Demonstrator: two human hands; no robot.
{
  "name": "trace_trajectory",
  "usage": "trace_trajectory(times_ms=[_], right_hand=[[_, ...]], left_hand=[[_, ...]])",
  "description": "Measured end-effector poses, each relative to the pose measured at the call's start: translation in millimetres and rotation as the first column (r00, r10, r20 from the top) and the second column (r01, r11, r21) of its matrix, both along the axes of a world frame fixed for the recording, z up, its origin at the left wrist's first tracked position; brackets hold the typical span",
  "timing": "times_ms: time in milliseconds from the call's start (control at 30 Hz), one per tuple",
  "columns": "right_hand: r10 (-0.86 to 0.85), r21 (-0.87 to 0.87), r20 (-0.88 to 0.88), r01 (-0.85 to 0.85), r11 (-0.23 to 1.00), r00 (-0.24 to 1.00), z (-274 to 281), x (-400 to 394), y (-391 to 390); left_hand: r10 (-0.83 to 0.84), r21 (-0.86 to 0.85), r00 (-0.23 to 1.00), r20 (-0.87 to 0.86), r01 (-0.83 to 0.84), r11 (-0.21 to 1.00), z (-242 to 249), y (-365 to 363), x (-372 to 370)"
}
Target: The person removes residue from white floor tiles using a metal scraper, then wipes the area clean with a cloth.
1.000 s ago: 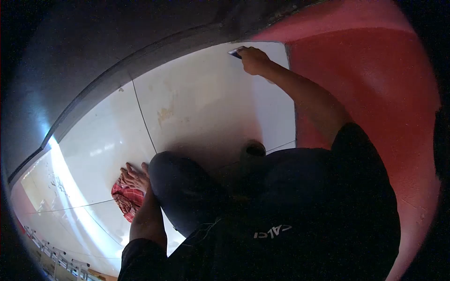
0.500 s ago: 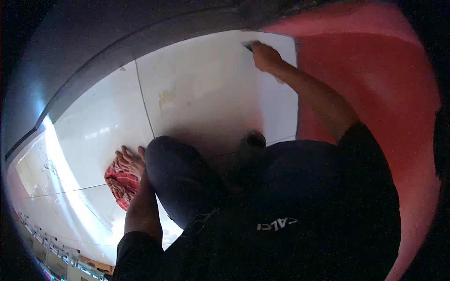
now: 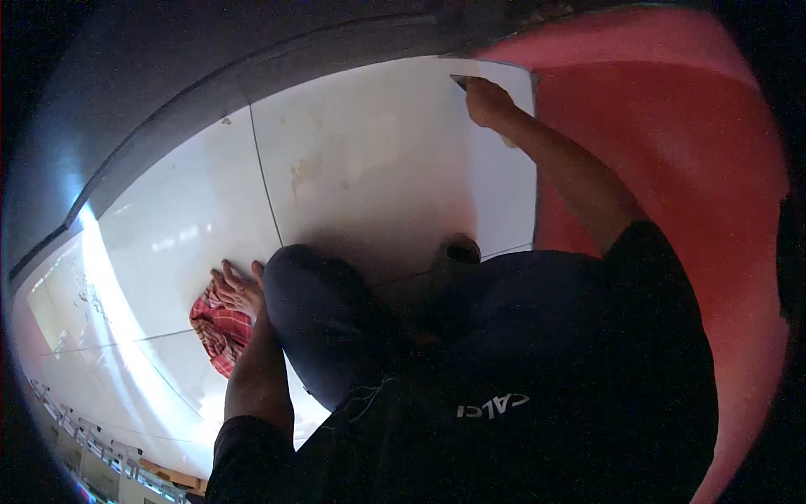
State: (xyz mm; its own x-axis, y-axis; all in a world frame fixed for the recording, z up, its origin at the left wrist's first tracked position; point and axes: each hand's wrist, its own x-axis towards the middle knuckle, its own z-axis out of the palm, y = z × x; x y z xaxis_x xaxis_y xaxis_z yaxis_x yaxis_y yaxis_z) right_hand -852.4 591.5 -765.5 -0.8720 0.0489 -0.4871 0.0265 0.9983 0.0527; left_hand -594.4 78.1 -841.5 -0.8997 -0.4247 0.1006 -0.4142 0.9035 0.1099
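Observation:
My right hand (image 3: 489,102) is closed around a scraper (image 3: 458,81) near the far right of the white tiled floor (image 3: 378,168). Its thin, dark blade juts out to the left, and a pale bit of the handle shows below my wrist. Down at the left, my left hand (image 3: 239,290) lies with fingers spread, partly on a crumpled red checked cloth (image 3: 220,336) and partly on the tile. Part of the cloth is hidden under my hand and forearm.
A red wall (image 3: 638,151) rises on the right, and a dark grey surface (image 3: 210,92) curves along the far edge. Yellowish stains (image 3: 304,170) mark the middle tile. Bright light streaks the floor at left. My bent knee (image 3: 311,286) is beside my left hand.
My right hand with the scraper has shifted slightly right in view. The left hand still rests on the cloth, and the whole view has moved a little.

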Motion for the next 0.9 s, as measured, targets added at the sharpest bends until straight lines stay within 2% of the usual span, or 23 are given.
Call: trace_trajectory(times_ms=[67,100,233,300,367,433,467,500,600,633,700,767,833,867,900], right_hand=[[-0.027,-0.056,-0.091,0.022,0.998,0.995,-3.5,10.9,2.6],[0.009,0.023,-0.019,-0.009,1.0,1.0,-0.4,3.1,8.2],[0.107,0.106,0.085,-0.116,0.988,0.991,-11.4,-27.1,32.7],[0.145,-0.02,0.253,-0.145,0.989,0.957,1.8,-18.8,32.8],[-0.034,-0.16,0.368,0.1,0.982,0.929,20.5,-7.9,12.3],[-0.133,-0.17,0.261,0.181,0.969,0.956,33.5,19.5,7.7],[0.009,-0.099,0.099,0.0,0.995,0.995,27.3,32.0,13.6],[0.108,-0.066,0.059,-0.104,0.992,0.992,14.9,40.3,22.6],[0.104,-0.12,-0.024,-0.106,0.987,0.994,-3.7,47.4,22.6],[0.052,-0.047,-0.014,-0.053,0.998,0.999,12.5,40.3,6.6],[-0.165,0.092,0.247,0.146,0.985,0.955,36.4,-16.3,-15.0],[0.178,0.083,0.058,-0.183,0.98,0.982,26.0,-11.2,17.5],[0.203,0.055,-0.049,-0.201,0.978,0.978,-0.7,12.6,19.9],[0.221,0.042,-0.097,-0.218,0.975,0.97,-1.9,18.3,11.8],[0.091,0.003,-0.149,-0.092,0.996,0.985,-2.2,22.0,6.4]], left_hand=[[0.034,0.027,0.998,0.057,-0.036,0.999,8.8,5.6,1.8],[0.025,0.037,0.998,0.051,-0.026,0.999,5.3,3.8,2.8],[0.049,0.042,0.998,0.049,-0.051,0.998,3.7,5.4,1.5],[0.016,0.021,1.0,0.015,-0.016,1.0,4.0,3.6,3.6],[0.022,0.008,1.0,0.017,-0.022,1.0,5.7,4.4,2.2],[0.032,0.057,0.999,-0.008,-0.032,0.998,8.2,5.8,1.0],[0.036,0.068,0.999,-0.018,-0.035,0.997,10.6,8.1,-1.2],[0.041,0.059,0.999,-0.019,-0.04,0.997,10.7,8.9,-1.2],[0.05,0.035,0.999,-0.011,-0.05,0.998,9.3,7.1,-1.1],[0.055,0.035,0.998,-0.003,-0.055,0.998,9.2,6.9,-2.1],[0.083,0.036,0.996,0.045,-0.085,0.996,17.3,13.8,-1.9],[0.044,0.032,0.999,0.003,-0.044,0.998,10.7,14.0,-0.6],[-0.034,0.002,0.994,-0.104,0.035,0.999,-6.3,-1.0,2.7],[-0.022,0.006,0.996,-0.081,0.023,1.0,-2.0,-1.5,-1.4],[-0.006,0.013,0.999,-0.051,0.007,1.0,2.8,1.0,-1.4]])
